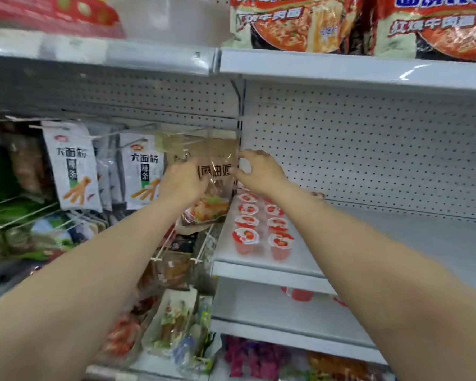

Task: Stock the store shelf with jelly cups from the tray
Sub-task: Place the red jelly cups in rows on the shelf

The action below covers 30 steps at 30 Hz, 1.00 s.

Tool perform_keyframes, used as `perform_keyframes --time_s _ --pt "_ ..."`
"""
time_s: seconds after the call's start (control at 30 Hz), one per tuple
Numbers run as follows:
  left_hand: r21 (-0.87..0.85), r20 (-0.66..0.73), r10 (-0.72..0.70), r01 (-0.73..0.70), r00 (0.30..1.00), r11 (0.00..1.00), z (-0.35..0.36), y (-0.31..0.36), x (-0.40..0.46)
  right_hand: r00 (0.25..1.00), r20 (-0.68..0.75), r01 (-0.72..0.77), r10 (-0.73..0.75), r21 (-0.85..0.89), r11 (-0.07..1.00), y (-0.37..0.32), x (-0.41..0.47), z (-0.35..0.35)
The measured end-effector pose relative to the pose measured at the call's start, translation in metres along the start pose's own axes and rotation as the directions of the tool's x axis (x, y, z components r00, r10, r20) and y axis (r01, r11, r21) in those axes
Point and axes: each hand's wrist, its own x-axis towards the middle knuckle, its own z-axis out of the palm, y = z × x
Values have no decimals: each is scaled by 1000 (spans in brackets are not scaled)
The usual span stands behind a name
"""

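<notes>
Both hands are up at mid-frame on the hanging snack bag (206, 177), not on cups. Left hand (182, 182) looks wrapped round the bag's left edge; right hand (259, 171) has fingers curled, pinching at the bag's right edge by the shelf upright (241, 127). Jelly cups (261, 224) sit in two rows on the white shelf (396, 237), just right of centre, front pair near the lip. Tray not in view. My read: the bag overhangs the cup rows, so straighten it on its hook first. Keep the right forearm high, it passes right over the cups; a dip knocks the front pair off the edge
</notes>
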Motion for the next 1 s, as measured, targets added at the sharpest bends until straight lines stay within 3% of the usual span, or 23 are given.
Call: perform_keyframes --time_s 0.3,0.57,0.73,0.9,1.0 --pt "57 62 8 -12 998 998 -58 -116 -75 991 131 -6 1 38 999 -128 -44 70" --pt "110 161 -109 92 981 990 -38 -198 -131 952 306 -21 -6 87 996 -159 -91 160" --pt "76 265 -183 169 947 983 20 -245 -177 876 481 -93 40 87 992 -140 -126 231" --pt "84 396 -305 297 866 951 89 -284 -238 775 629 -145 59 86 986 -114 -177 307" --pt "75 490 -388 405 781 911 135 -308 -283 679 727 -206 100 59 977 -98 -221 354"
